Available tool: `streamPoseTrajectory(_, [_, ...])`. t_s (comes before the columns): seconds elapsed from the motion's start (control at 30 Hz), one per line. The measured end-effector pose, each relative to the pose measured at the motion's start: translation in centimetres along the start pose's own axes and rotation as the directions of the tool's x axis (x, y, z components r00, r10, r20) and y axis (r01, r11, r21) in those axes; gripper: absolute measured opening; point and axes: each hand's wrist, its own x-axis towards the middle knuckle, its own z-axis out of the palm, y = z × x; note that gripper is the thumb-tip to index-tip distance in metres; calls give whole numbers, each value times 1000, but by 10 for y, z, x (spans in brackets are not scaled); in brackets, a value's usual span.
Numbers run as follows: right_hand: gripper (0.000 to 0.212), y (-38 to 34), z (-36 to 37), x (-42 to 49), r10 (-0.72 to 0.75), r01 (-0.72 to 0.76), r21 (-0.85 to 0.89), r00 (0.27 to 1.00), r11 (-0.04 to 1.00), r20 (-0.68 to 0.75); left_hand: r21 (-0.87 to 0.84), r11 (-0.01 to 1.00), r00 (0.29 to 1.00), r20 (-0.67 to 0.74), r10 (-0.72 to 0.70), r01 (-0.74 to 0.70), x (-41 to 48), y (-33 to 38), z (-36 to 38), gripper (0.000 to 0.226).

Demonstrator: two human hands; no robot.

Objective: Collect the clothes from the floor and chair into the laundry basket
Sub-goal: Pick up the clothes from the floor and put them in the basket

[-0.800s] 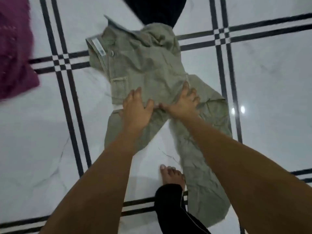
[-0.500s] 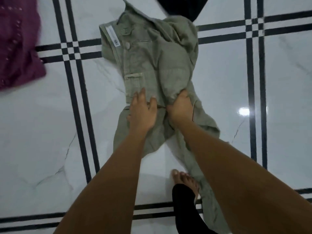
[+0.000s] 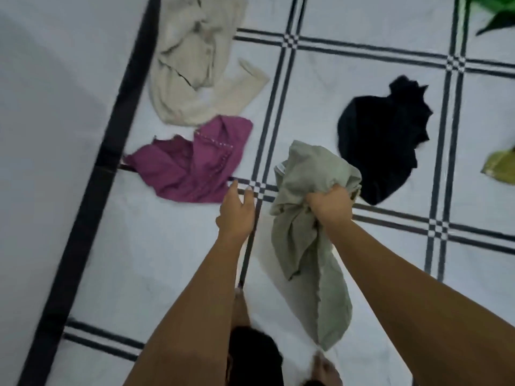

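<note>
My right hand (image 3: 330, 205) grips a bunched grey-green pair of trousers (image 3: 309, 246), which hangs off the floor with its legs trailing down toward my feet. My left hand (image 3: 237, 211) is empty, fingers apart, stretched toward a magenta garment (image 3: 195, 168) lying on the floor just beyond its fingertips. A beige garment (image 3: 195, 68) lies farther back on the left. A black garment (image 3: 384, 140) lies to the right of the trousers. No laundry basket or chair is in view.
The white tiled floor (image 3: 348, 79) has dark double stripes. A dark skirting band (image 3: 92, 196) and a pale wall run along the left. A yellow-green cloth (image 3: 501, 168) and a bright green cloth (image 3: 493, 12) show at the right edge. My bare feet are at the bottom.
The grey-green trousers went from lying flat under both hands to being lifted in my right hand. My left hand let go and moved left. The view pulled back, showing more clothes.
</note>
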Motion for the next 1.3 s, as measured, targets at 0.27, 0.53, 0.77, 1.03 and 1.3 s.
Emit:
streamPoseTrajectory(0.27, [44,-106,117,115,21,-15,-132,999,991,46,-54,989,989,-48,-139,136,194,-28,-60,62])
streamPoseTrajectory(0.53, [53,-103,235,203,9,2,-166,998,986,68,-147,777,768,-125,-629,612,336,-98,-52,132])
streamPoseTrajectory(0.77, [53,-90,252,207,-7,3,-96,999,995,-40,-471,638,737,40,-674,609,355,-138,-21,63])
streamPoseTrajectory(1.03, [32,-174,163,126,112,-114,-13,985,993,-131,-519,774,928,131,-348,364,263,29,-80,16])
streamPoseTrajectory(1.3, [56,-322,11,-25,83,-38,375,991,926,-105,-556,744,886,452,-103,371,123,268,-178,40])
